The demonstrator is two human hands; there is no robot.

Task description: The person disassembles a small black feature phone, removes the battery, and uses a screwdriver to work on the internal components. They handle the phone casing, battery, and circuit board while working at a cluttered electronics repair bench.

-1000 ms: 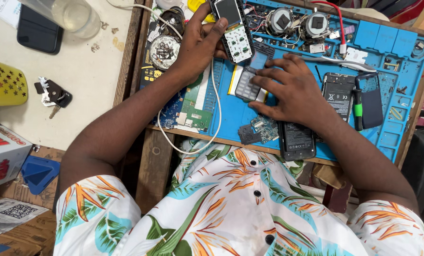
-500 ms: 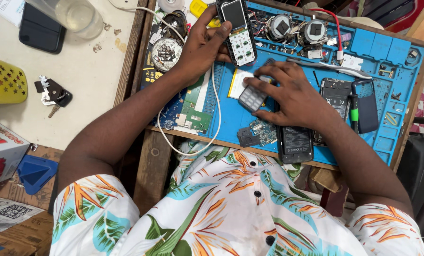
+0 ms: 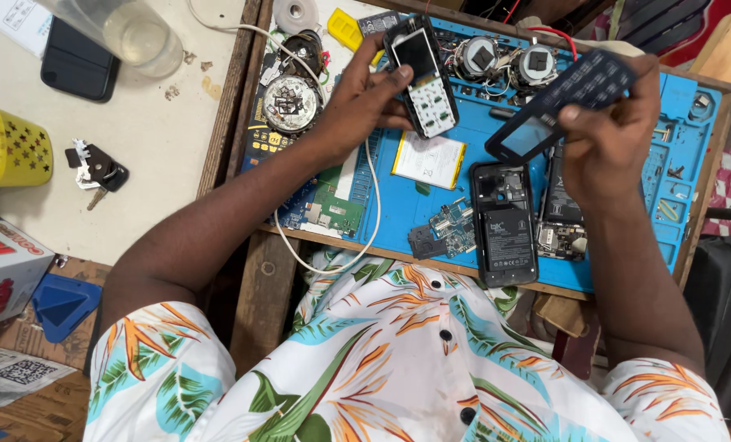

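Note:
My left hand grips a small keypad phone body with its screen and bare white key contacts showing, held just above the blue work mat. My right hand is raised over the mat's right half and pinches a dark front cover with keypad, tilted. Beneath my hands on the mat lie a white battery and an opened black smartphone showing its battery.
Circuit boards, a white cable and round parts lie around the mat. On the pale table to the left are a clear cup, a dark phone, keys and a yellow basket.
My right hand has lifted the dark front cover off the mat and up to the right. My left hand has tilted the keypad phone body.

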